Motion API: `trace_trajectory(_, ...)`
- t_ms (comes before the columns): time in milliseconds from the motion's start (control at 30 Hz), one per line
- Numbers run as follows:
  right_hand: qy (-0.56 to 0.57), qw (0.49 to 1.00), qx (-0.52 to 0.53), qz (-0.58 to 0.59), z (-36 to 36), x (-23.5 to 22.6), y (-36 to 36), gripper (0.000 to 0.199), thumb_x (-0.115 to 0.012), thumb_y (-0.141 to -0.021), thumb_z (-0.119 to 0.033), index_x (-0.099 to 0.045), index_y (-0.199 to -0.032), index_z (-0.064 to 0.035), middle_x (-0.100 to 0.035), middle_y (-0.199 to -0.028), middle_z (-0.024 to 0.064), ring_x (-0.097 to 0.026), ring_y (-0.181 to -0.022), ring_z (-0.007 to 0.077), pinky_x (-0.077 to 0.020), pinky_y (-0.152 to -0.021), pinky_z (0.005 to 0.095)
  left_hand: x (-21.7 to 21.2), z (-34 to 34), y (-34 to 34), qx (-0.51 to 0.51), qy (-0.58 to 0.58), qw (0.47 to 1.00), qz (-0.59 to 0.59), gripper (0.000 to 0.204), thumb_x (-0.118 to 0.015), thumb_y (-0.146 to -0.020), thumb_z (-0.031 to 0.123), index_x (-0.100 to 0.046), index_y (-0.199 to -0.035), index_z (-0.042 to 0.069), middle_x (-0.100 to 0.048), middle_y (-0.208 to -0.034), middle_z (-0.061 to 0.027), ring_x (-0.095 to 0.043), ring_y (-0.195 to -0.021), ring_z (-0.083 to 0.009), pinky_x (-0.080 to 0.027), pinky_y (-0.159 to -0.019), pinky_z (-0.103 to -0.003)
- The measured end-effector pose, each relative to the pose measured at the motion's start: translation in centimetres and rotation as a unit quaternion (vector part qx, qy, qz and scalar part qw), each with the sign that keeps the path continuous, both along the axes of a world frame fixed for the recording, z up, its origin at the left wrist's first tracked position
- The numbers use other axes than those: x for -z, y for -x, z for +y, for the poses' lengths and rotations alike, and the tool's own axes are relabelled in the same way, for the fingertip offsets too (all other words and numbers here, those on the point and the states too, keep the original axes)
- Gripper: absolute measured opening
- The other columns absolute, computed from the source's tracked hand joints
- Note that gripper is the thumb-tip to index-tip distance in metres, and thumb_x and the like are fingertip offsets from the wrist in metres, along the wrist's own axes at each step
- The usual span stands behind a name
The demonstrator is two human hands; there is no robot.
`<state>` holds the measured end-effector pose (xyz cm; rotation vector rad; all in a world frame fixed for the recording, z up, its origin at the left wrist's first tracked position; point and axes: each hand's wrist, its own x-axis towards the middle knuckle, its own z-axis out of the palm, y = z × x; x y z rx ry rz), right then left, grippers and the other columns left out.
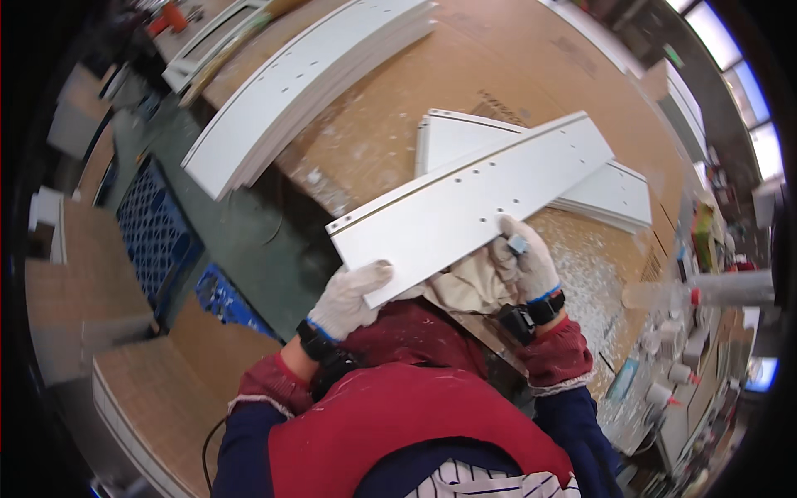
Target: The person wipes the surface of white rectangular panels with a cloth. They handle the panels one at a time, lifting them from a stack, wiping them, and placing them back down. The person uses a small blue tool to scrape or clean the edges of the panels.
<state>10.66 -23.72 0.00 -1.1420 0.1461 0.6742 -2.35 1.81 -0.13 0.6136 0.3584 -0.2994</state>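
A long white panel (440,207) with small dark holes and a groove along its far edge lies slanted before me. My left hand (353,296), in a white knit glove, is closed round its near left corner, thumb on top. At the near long edge, my gloved right hand (531,267) has its fingers curled round a small light-blue block (518,244), a fingertip touching the panel. Beneath the panel's far part lie other white panels (610,199), crossing it at an angle. A crumpled cream cloth (469,284) sits between my hands.
A tall stack of white panels (307,75) stands at the far left of the cardboard-covered table (498,58). Bottles with red tips (660,394) and a clear cylinder (735,288) are at right. Blue plastic pallets (158,228) stand on the left floor.
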Motion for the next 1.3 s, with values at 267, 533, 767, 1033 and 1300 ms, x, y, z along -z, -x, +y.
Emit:
trace_trajectory(267, 0.012, 1.000, -0.021, -0.012, 0.9, -0.2, -1.1, 0.045, -0.044, -0.098, -0.049, -0.057, -0.088, -0.0064, -0.047, -0.052, -0.0016, -0.039, -0.036, 0.0068, -0.0268, -0.030, 0.0207, -2.5, 1.9, 1.0, -0.085, -0.050, 0.993, -0.072, 0.047, -0.057, -0.087, 0.007, -0.043, -0.127, -0.012, -0.059, -0.116, -0.0262, -0.065, -0.099, -0.0389, -0.056, -0.083, -0.048)
trace_trajectory(533, 0.061, 0.997, -0.014, -0.048, 0.6, -2.3, 1.0, 0.044, -0.047, -0.098, -0.039, -0.060, -0.110, 0.0011, -0.051, -0.058, -0.0028, -0.040, -0.040, 0.0033, -0.0294, -0.035, 0.0170, -7.3, 10.5, -0.2, -0.288, -0.186, 0.927, -0.150, 0.041, -0.053, -0.090, 0.019, -0.048, -0.113, -0.015, -0.061, -0.107, -0.0304, -0.068, -0.087, -0.0410, -0.061, -0.066, -0.037)
trace_trajectory(767, 0.014, 0.999, 0.018, 0.044, 0.8, -3.1, 1.5, 0.033, -0.050, -0.097, -0.034, -0.060, -0.100, -0.0029, -0.051, -0.059, -0.0025, -0.041, -0.041, 0.0035, -0.0298, -0.035, 0.0168, -4.6, 19.9, -2.1, -0.365, -0.199, 0.896, -0.160, 0.027, -0.057, -0.091, 0.015, -0.051, -0.106, -0.007, -0.059, -0.110, -0.0248, -0.065, -0.093, -0.0402, -0.061, -0.077, -0.046)
trace_trajectory(1033, -0.003, 0.999, 0.035, -0.004, -1.1, -2.8, 1.9, 0.050, -0.051, -0.095, -0.048, -0.061, -0.107, -0.0005, -0.049, -0.058, -0.0039, -0.038, -0.044, 0.0033, -0.0321, -0.038, 0.0188, -5.3, 20.0, -3.1, -0.359, -0.236, 0.894, -0.125, 0.042, -0.053, -0.096, 0.023, -0.045, -0.126, -0.006, -0.060, -0.111, -0.0238, -0.065, -0.095, -0.0357, -0.061, -0.073, -0.040)
trace_trajectory(1300, 0.000, 0.990, 0.032, -0.137, -7.7, -4.9, -0.4, 0.070, -0.069, -0.081, -0.032, -0.041, -0.134, 0.0028, -0.048, -0.073, -0.0026, -0.046, -0.057, 0.0067, -0.0388, -0.048, 0.0189, -11.1, 21.5, 0.9, -0.110, -0.540, 0.797, 0.248, 0.053, -0.052, -0.093, 0.051, -0.056, -0.072, 0.003, -0.053, -0.055, -0.0061, -0.048, -0.039, -0.0127, -0.037, -0.034, -0.024)
